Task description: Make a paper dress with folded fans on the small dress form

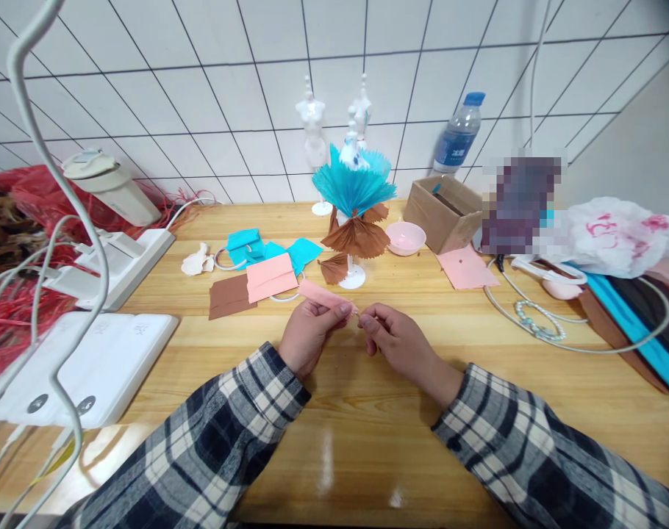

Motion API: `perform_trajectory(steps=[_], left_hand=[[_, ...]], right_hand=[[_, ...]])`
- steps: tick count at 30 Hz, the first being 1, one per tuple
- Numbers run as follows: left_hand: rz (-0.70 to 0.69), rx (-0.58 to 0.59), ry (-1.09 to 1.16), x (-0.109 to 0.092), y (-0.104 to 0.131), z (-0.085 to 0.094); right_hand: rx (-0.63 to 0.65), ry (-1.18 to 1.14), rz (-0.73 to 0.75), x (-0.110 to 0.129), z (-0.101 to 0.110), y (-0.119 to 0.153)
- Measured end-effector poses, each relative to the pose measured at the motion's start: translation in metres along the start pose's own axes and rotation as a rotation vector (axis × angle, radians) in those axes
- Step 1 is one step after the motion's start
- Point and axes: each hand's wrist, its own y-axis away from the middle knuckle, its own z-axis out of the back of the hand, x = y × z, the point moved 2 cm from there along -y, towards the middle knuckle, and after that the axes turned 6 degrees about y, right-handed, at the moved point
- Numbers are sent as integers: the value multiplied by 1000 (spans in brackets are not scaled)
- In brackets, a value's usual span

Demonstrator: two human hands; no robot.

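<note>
Clock set on the hands, 12 pointing at the tiled wall. Watching the feed from my remote seat, I have both bare hands just above the table (390,448), nearly meeting. The left hand (317,327) pinches a narrow pink paper strip (319,293), thumb on the near face, fingers behind. The strip lies between the hands and the stand, one end toward 10 o'clock, the other reaching the gap between the fingertips. The right hand (403,344) sits at 3 o'clock of that gap, thumb and finger drawn close together; I cannot tell whether they nip the strip's tip or only hover beside it.

On handling, my judgement: thin paper creases where it is pressed, so I want the left thumb flat and close to the worked end, leaving little loose paper to flap. Light, short moves from the right fingertips should serve — a hard tug could tear the end. Layers look apt to slide, so I would square the edges before bearing down.

Around: a small white figure dressed in blue paper (353,187) and brown paper (359,235) stands at 12, a brown fan (333,269) by its base. A pink sheet (271,278) overlaps a brown sheet (232,297) at 10. A pink bowl (406,247) and a cardboard box (443,224) sit toward 1 — elbow room looks ample, though I would mind that fan when reaching forward.
</note>
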Motion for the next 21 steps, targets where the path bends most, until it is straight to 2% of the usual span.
perform_trajectory(steps=[21], left_hand=[[11,10,1,-1,1,-1]], right_hand=[[-4,-7,4,-3,0,-2]])
